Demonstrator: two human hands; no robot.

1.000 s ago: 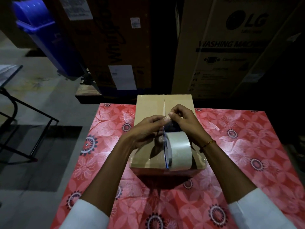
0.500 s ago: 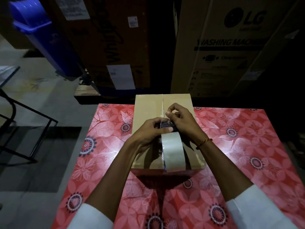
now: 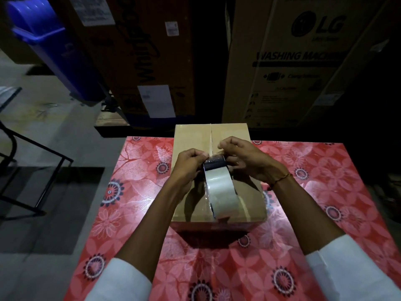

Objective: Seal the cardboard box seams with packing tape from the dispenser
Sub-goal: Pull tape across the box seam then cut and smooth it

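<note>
A closed brown cardboard box (image 3: 191, 137) stands on a table with a red flowered cloth (image 3: 134, 205); its centre seam (image 3: 211, 135) runs away from me. Above the box's near half I hold a tape dispenser with a pale roll of packing tape (image 3: 219, 190), roll toward me, dark front end (image 3: 214, 165) between my hands. My left hand (image 3: 187, 168) grips the dispenser from the left. My right hand (image 3: 245, 161) pinches the clear tape end at the dispenser's front, thumb and forefinger together just right of the seam.
Tall appliance cartons (image 3: 288, 61) stand close behind the table, one printed with a washing machine label. A blue bin (image 3: 54, 51) leans at the far left. A black metal frame (image 3: 32, 161) stands on the grey floor to the left of the table.
The roll has turned from side-on to facing me flat, and both hands have shifted slightly away from me along the box top. My right fingers have lifted a little, still pinching the tape end.
</note>
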